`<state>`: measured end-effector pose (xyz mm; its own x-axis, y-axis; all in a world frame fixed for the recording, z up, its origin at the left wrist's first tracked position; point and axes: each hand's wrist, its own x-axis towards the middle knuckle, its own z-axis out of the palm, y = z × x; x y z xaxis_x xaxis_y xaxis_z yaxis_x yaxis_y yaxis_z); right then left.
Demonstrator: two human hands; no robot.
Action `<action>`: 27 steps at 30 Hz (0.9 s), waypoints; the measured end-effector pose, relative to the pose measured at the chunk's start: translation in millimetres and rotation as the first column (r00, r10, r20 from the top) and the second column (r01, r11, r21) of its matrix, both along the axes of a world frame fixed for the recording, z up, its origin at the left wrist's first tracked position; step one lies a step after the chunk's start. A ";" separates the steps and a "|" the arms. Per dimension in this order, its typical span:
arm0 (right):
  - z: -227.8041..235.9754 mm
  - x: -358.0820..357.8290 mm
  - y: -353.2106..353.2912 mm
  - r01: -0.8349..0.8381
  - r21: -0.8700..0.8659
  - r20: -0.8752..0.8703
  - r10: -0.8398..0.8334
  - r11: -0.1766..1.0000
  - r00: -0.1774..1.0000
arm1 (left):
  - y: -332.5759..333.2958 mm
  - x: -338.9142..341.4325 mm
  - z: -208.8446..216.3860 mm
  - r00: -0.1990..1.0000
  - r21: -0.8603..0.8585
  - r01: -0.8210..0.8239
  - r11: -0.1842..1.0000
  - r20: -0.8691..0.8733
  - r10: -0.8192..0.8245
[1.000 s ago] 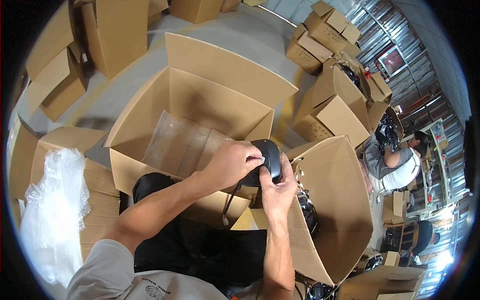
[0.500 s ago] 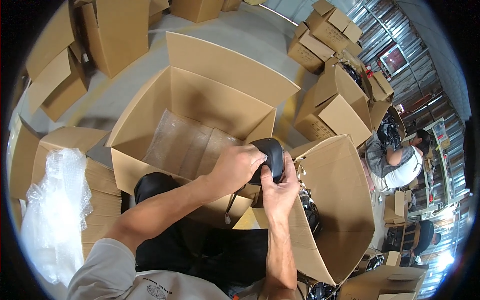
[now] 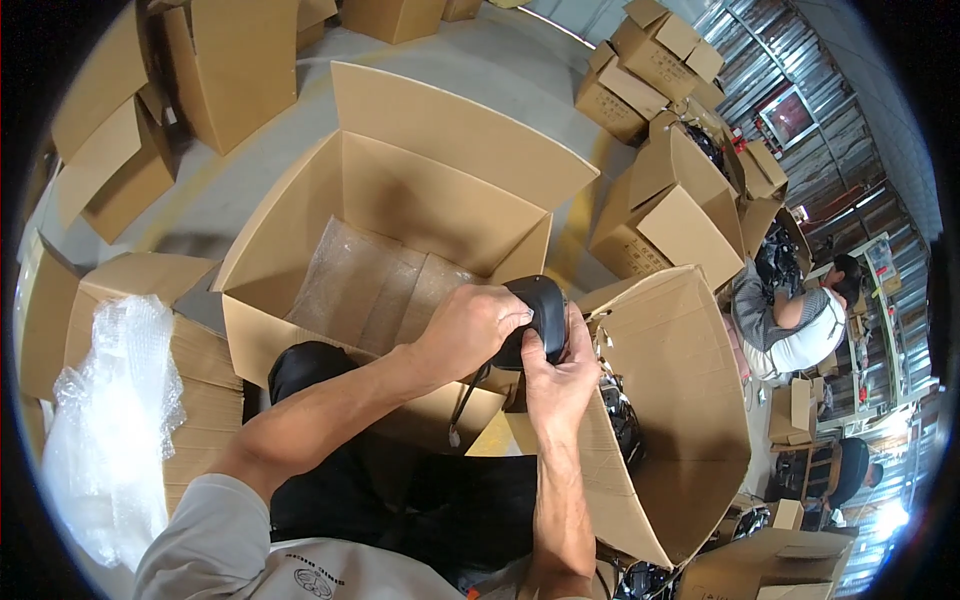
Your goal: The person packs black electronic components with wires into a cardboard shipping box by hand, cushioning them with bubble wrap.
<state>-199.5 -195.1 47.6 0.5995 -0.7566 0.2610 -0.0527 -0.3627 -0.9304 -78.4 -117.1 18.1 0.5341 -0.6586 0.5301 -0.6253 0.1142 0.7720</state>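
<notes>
A smooth, rounded black plastic part (image 3: 543,300) is held up above my lap, near the front edge of a large open carton. My right hand (image 3: 562,385) grips its right and lower side, with the thumb across its face. Against the left side of the part, my left hand (image 3: 470,325) is closed in a pinch. Something small and whitish shows at its fingertips, too small to name. A dark cable (image 3: 464,405) hangs below the part and ends in a pale connector (image 3: 454,438). What the part's underside looks like is hidden.
The large open carton (image 3: 440,190) ahead has bubble wrap (image 3: 360,285) on its bottom. At right stands another open carton (image 3: 690,400) with black wired parts (image 3: 622,425). More bubble wrap (image 3: 115,420) lies on boxes at left. Another person (image 3: 790,320) works far right.
Almost nothing differs. My left hand and forearm have shifted very slightly at the black part; my right hand keeps its grip.
</notes>
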 end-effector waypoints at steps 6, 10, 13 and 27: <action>-6.4 -0.3 -5.6 0.023 -0.060 -0.061 -0.027 0.998 0.998 | -3.0 -4.6 0.3 0.999 0.016 -0.049 0.999 -0.007 0.049; -2.1 0.6 -2.5 0.013 -0.002 -0.082 -0.013 1.000 0.997 | -3.6 -5.8 -0.7 0.998 0.016 -0.057 0.998 -0.027 0.057; -6.5 0.1 -4.3 0.040 -0.077 -0.052 -0.044 0.996 0.998 | -2.0 -4.6 3.5 0.996 0.075 -0.039 0.996 -0.077 0.045; -10.0 2.6 -3.6 0.046 -0.039 -0.075 -0.049 0.998 0.996 | -4.1 -5.0 -4.4 0.997 0.106 -0.056 0.993 -0.039 0.060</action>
<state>-196.9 -198.7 37.6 0.5824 -0.7752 0.2448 -0.1408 -0.3927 -0.9088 -83.4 -121.3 13.7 0.5935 -0.6768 0.4356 -0.5948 -0.0043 0.8038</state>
